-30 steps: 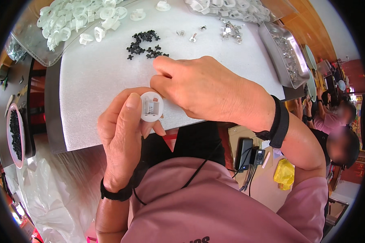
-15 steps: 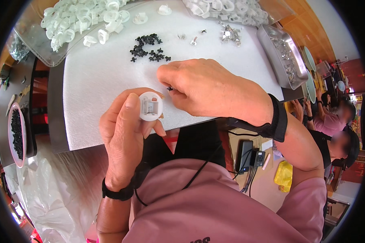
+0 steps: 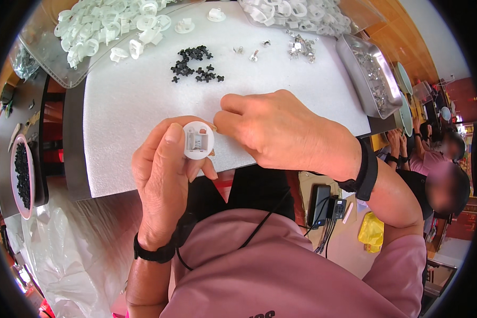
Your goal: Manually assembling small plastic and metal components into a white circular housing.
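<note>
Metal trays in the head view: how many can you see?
1: a metal tray holding small metal parts sits at the right edge of the white mat. Others may lie outside the view.

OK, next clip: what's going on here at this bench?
A person sits at a white foam-topped table. The left hand holds a small round white plastic housing upright, open face to the camera. The right hand has its fingertips at the housing's right edge; whether they pinch a part is hidden. Small black pieces, metal clips and spare white housings lie beyond.
</note>
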`<act>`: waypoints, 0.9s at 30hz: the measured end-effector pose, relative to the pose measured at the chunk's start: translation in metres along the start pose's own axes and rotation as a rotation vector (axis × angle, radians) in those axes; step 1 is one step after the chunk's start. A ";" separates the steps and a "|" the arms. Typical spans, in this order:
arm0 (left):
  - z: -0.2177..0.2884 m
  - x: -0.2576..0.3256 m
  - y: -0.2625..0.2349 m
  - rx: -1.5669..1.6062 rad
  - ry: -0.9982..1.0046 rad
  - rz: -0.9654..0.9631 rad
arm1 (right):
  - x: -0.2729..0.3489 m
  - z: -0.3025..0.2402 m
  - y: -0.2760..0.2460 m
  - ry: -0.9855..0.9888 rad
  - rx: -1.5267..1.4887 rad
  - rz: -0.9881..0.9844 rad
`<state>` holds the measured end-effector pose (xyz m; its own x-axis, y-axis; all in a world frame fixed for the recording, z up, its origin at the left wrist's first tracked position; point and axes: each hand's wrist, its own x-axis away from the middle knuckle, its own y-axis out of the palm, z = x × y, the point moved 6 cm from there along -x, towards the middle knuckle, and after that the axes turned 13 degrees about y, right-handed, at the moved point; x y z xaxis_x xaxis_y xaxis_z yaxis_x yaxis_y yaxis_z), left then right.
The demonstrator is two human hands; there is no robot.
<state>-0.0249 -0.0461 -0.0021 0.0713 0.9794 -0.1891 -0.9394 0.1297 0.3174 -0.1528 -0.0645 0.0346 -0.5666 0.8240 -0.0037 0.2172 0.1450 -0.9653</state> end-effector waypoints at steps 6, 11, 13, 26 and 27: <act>-0.002 -0.001 -0.001 -0.023 0.006 -0.032 | -0.001 0.011 0.000 0.056 -0.183 0.099; 0.001 -0.002 -0.004 -0.024 0.040 -0.068 | -0.006 0.022 -0.015 0.302 -0.771 0.004; 0.006 -0.003 -0.001 0.007 0.032 -0.043 | -0.011 0.017 -0.020 0.183 -0.926 -0.040; 0.001 0.000 -0.024 -0.404 0.245 -0.230 | -0.027 -0.002 -0.007 0.099 -1.079 0.070; 0.001 -0.001 -0.024 -0.383 0.224 -0.218 | -0.025 -0.004 -0.010 0.065 -1.000 0.140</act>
<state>-0.0025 -0.0497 -0.0082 0.2459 0.8727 -0.4218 -0.9693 0.2208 -0.1084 -0.1379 -0.0845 0.0455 -0.4472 0.8926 -0.0573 0.8616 0.4126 -0.2957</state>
